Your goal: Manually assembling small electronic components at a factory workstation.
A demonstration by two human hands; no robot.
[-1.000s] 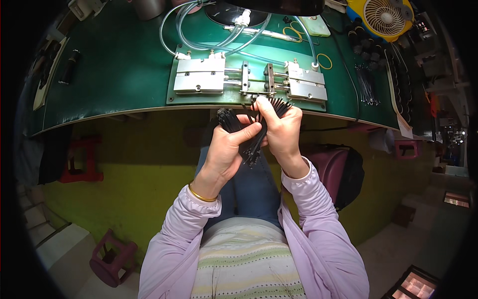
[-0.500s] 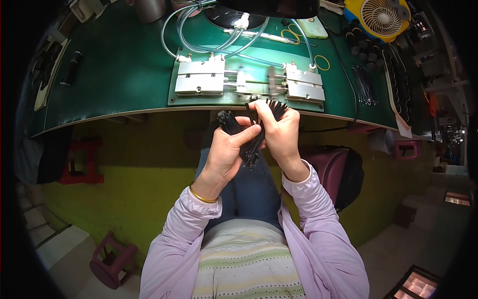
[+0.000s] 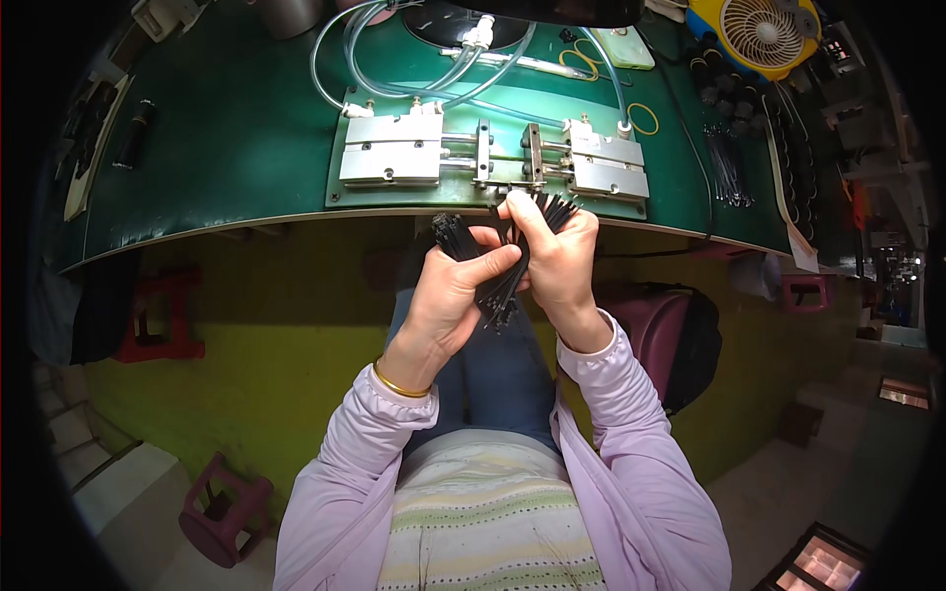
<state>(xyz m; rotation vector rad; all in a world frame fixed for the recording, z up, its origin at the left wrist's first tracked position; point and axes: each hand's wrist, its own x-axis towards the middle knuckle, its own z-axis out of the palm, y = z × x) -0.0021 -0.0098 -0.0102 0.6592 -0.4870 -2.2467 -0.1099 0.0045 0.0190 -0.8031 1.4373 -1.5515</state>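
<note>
Just off the table's front edge, my two hands are close together. My left hand (image 3: 439, 298) is closed round a bundle of thin black wire-like pieces (image 3: 451, 234), whose ends stick up past the fingers. My right hand (image 3: 565, 264) grips another bundle of similar black pieces (image 3: 503, 297), fanned at the top. Its thumb and forefinger pinch one piece near the front of a clamping fixture (image 3: 394, 153). This fixture has two silver pneumatic cylinders facing each other, with a gap between their end plates. The fingertips hide the pinched piece's far end.
Clear air hoses (image 3: 463, 91) loop behind the fixture on the green table (image 3: 246, 128). More black pieces (image 3: 727, 167) lie to the right, near a yellow-and-blue fan (image 3: 757, 34). A black cylinder (image 3: 134, 135) lies at left. Below stand stools (image 3: 225, 507) and a dark red seat (image 3: 650, 335).
The fixture's end plates, blurred by motion before, now show sharply. Both hands keep their grips in nearly the same place. The whole view has shifted slightly.
</note>
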